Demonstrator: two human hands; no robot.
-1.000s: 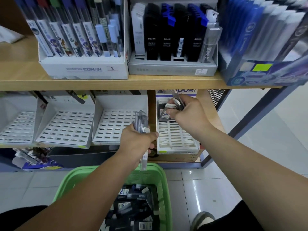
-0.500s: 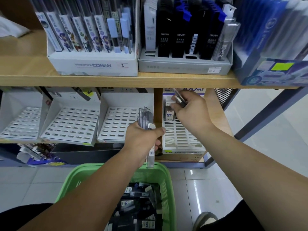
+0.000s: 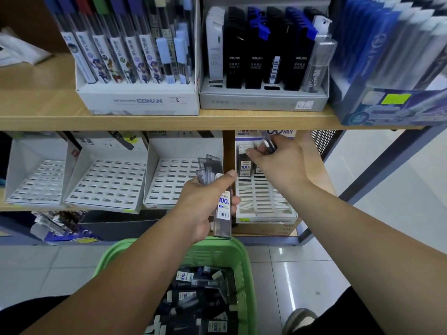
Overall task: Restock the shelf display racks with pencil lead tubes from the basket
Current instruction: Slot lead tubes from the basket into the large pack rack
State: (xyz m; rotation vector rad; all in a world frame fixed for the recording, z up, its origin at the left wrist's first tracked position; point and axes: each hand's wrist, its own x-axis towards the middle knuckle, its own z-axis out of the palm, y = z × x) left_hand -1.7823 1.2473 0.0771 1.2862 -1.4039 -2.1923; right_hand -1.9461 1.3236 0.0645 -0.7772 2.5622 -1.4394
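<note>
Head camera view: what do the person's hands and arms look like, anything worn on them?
Both the left hand and the right hand are bare, on bare forearms. No sleeve, glove, watch or bracelet shows up to the frame edge, and no ring on the visible fingers.

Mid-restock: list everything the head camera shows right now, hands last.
basket: one, green, bottom centre
loose tubes: many, dark, in basket
slotted racks: three, white, lower shelf left, no tubes showing
right rack: one, white, lower shelf right
racked tubes: about two, dark, right rack's top row
Conan box: one, white, upper shelf left
grey tray: one, grey, upper shelf middle
blue box: one, blue, upper shelf right
shoe: one, grey, floor bottom right
left hand: holds tube bundle, several, clear-dark
right hand: holds clear tube at right rack's top
</note>
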